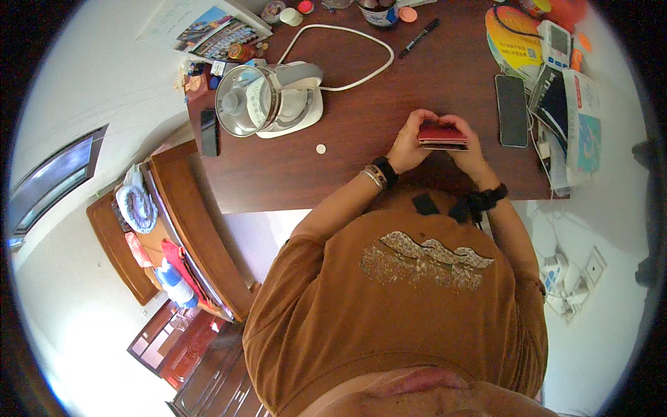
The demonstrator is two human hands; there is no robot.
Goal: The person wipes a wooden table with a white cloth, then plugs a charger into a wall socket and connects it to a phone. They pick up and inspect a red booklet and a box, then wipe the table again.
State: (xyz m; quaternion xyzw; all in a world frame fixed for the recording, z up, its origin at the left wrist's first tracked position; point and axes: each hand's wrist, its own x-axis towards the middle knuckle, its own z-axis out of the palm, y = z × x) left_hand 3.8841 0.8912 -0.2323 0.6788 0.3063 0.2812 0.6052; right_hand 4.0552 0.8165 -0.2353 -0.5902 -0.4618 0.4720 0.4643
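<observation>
Between my hands, above the brown wooden table (359,140), is a small dark red wallet-like item (443,133) with pale, layered edges facing me. My left hand (409,145) grips its left side, and my right hand (470,148) has the right side. Both thumbs or fingertips meet near its far edge; the fingers beneath it are hidden. A round pale coin-like disc (321,149) lies on the tabletop to the left of my left hand. To the right of my right hand rests a dark smartphone (512,110).
A glass electric kettle (260,99) stands at the left, its white cable (388,49) looping behind. Beside it lies a dark phone-like object (209,133). A black pen (419,38) sits farther back. A hand fan (513,44), device (556,44) and packets (583,122) crowd the right edge.
</observation>
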